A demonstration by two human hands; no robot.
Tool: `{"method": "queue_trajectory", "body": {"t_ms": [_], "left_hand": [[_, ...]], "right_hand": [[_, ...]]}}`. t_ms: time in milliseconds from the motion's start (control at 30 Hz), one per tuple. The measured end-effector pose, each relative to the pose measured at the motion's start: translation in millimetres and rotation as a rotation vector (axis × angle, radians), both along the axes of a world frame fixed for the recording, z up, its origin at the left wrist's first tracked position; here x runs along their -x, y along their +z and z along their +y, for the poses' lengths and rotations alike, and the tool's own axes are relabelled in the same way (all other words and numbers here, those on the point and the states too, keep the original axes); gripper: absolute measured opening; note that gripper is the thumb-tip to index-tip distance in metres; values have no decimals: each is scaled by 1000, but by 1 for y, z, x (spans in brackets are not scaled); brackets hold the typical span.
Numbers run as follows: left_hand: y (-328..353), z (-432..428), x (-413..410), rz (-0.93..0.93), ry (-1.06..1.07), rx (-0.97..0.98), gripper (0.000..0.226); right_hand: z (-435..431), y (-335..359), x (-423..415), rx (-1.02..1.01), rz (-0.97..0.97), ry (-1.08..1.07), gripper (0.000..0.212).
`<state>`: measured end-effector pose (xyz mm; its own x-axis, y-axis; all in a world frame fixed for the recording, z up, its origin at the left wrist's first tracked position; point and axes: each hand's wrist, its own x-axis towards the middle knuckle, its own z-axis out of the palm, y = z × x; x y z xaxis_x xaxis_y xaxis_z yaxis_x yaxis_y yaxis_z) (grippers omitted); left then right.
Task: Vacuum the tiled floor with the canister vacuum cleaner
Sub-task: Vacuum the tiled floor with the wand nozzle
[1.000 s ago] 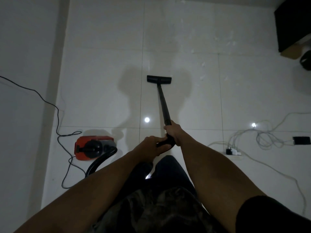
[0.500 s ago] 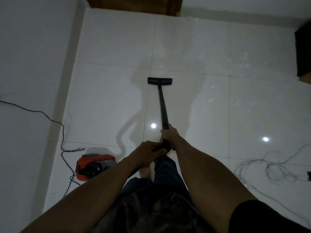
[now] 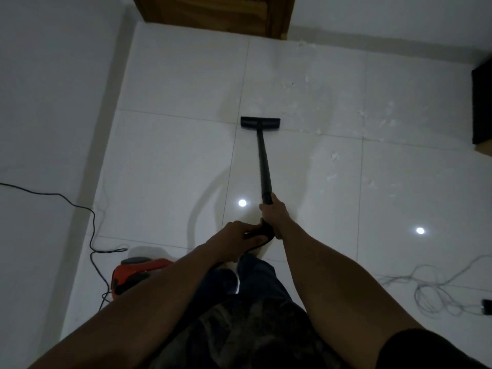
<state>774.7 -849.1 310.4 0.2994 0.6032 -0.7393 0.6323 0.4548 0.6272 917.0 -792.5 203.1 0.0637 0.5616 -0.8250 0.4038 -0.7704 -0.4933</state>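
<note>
A black vacuum wand (image 3: 264,163) runs from my hands out to a flat black floor nozzle (image 3: 260,122) lying on the white tiled floor (image 3: 170,166). My right hand (image 3: 274,214) grips the wand's lower end. Just behind it, my left hand (image 3: 234,239) holds the curved black handle (image 3: 262,233). The red canister (image 3: 135,272) sits on the floor at my left, partly hidden by my left forearm. White scraps of debris (image 3: 332,155) lie scattered to the right of the nozzle.
A white wall (image 3: 48,102) runs along the left, with a black power cord (image 3: 91,227) trailing down to the canister. A wooden door (image 3: 213,12) stands ahead. A dark cabinet (image 3: 482,102) is at the right edge. Tangled cables (image 3: 431,291) lie at lower right.
I have stepped forward: the door has come into view, and the canister and cables have slid lower in the frame. The nozzle has advanced across the tile seam. Both hands keep their hold.
</note>
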Motion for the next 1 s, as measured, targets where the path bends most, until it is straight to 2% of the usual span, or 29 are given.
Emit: {"method": "queue_trajectory", "body": {"t_ms": [167,433,633,733,1000], "left_hand": [[0,11,-4,-9,-57,-21,37],[6,52,25,-42,17,96,43],[-20,116,73,22,-38,-4,45],[-18,162,101,10,2,-27,32],[-21,276,157,4,24,-63,42]], "right_hand": [[8,-5,-7,65,53,-73,54],[50,-12,29,73,74,-22,53],[124,-23,77,75,74,-35,66],[168,-25,106,78,81,-87,62],[274,-20,164,59,49,-198,55]]}}
